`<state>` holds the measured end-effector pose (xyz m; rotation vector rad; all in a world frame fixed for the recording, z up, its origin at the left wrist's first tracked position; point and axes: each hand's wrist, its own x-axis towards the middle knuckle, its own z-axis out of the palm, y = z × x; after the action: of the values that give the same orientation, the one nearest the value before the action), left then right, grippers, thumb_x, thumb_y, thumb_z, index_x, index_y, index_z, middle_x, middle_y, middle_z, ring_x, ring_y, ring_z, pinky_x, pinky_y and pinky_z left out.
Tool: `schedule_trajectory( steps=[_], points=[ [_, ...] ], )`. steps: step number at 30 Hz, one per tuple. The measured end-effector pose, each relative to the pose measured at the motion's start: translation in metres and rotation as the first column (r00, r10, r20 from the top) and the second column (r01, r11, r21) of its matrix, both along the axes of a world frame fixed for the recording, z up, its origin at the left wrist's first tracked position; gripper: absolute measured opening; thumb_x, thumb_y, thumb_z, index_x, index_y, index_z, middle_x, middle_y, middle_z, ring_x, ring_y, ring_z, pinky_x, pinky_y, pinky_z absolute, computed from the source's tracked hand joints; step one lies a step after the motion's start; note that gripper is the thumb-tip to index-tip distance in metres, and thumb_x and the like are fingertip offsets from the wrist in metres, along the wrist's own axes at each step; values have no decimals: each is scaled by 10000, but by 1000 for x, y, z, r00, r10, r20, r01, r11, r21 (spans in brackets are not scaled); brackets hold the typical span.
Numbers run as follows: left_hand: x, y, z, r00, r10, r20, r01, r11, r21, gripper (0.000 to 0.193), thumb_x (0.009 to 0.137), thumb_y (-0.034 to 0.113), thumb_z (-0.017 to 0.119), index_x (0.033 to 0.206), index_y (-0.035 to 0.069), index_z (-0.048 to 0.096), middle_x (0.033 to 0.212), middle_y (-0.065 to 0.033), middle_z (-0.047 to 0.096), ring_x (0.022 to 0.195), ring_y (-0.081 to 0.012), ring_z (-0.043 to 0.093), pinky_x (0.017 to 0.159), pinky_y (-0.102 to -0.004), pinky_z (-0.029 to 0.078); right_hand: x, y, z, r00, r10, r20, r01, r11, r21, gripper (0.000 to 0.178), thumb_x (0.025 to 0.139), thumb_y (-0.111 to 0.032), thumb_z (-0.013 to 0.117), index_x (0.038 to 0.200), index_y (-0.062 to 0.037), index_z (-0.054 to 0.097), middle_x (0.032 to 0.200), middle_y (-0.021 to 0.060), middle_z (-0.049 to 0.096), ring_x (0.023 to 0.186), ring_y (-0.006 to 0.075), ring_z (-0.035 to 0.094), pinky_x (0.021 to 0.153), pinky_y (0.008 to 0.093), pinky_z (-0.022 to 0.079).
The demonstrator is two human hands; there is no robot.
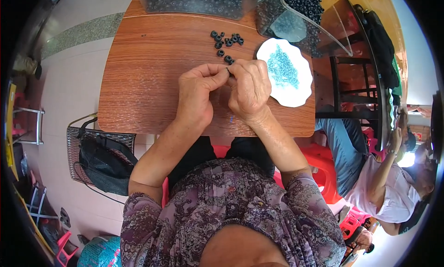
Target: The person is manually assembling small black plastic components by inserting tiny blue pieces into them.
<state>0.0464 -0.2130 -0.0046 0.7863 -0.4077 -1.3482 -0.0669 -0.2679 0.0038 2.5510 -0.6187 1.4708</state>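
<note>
Over the wooden table my left hand (199, 85) and my right hand (252, 84) meet fingertip to fingertip, both closed in a pinch. A small black part (229, 70) shows between the fingertips; most of it is hidden, so its shape cannot be told. Just beyond the fingers, several loose black ring-shaped parts (221, 53) lie scattered on the tabletop. Beside my right hand stands a white scalloped plate (298, 93), with a heap of tiny blue-green pieces (283, 69) on it.
Along the table's (148, 82) far edge stand a clear bin (194, 3) of black parts and another clear bin (305, 21) holding black parts and a pale scoop (289, 27). A black bag (104, 160) rests on a woven seat at left. Another person (384, 188) sits at right.
</note>
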Motion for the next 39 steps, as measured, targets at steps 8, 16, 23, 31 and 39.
schedule_trajectory(
  steps=[8,16,23,31,39],
  points=[
    [-8,-7,1,997,64,40,-63,998,-22,123,851,60,615,942,-22,633,843,-5,618,770,-62,525,698,-193,401,7,-7,2,1000,-10,13,9,1000,23,267,586,59,625,847,30,575,810,139,566,690,285,525,589,345,421],
    [-25,-1,3,999,11,40,-11,1000,0,113,894,95,580,953,5,612,829,6,597,736,-63,519,672,-194,413,-12,-2,3,1000,-10,27,10,1000,22,239,621,30,602,858,39,573,823,157,549,669,299,504,574,369,399],
    [-7,1,13,993,-106,52,107,994,-3,141,897,98,563,992,0,601,891,-40,626,795,-112,575,752,-239,451,-11,7,18,996,36,88,-47,991,129,253,651,35,622,897,57,566,851,171,556,691,303,514,596,376,409],
    [61,-86,103,588,353,727,-113,927,-359,161,849,157,628,887,2,612,802,-79,640,734,-135,567,674,-260,439,-53,11,29,997,-44,58,27,961,276,245,687,93,642,911,22,572,829,134,586,711,278,534,611,337,428],
    [120,-162,117,-612,637,469,-54,557,-829,311,675,36,663,973,-2,583,960,-173,598,952,-366,542,839,-423,439,-66,15,10,1000,18,15,-22,943,333,217,673,120,634,865,33,582,797,142,593,687,271,544,585,330,437]
  ],
)
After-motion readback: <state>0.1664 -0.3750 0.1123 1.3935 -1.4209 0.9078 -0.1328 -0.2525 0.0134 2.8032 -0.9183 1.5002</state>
